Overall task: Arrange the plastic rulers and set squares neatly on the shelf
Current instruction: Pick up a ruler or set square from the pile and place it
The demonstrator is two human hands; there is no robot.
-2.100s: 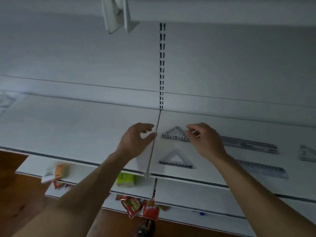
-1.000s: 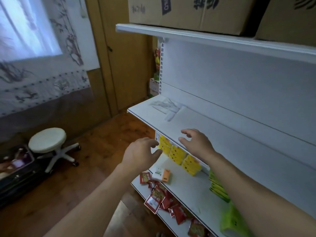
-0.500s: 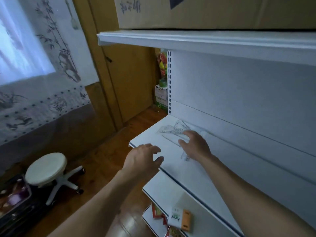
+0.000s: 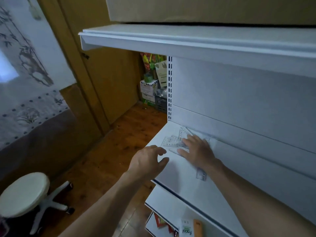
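Right hand (image 4: 198,153) has advanced, flat on the set squares (image 4: 171,142).

Clear plastic on white-painted metal, amid wood, cardboard and cloth.

The shelf (image 4: 179,178) is seen to be sheet metal coated in white paint, smooth with a dull satin sheen. The set squares (image 4: 171,141) and the ruler (image 4: 201,175) laid on it are made of transparent, glossy plastic printed with dark markings. The box (image 4: 205,9) above is formed of matt brown cardboard. The floor (image 4: 119,151) is laid in varnished wood with a faint shine, and the door (image 4: 111,79) is faced in matt yellowish wood. The stool (image 4: 22,194) seat is covered in a smooth, pale material. The curtain (image 4: 25,108) is made of printed cloth.
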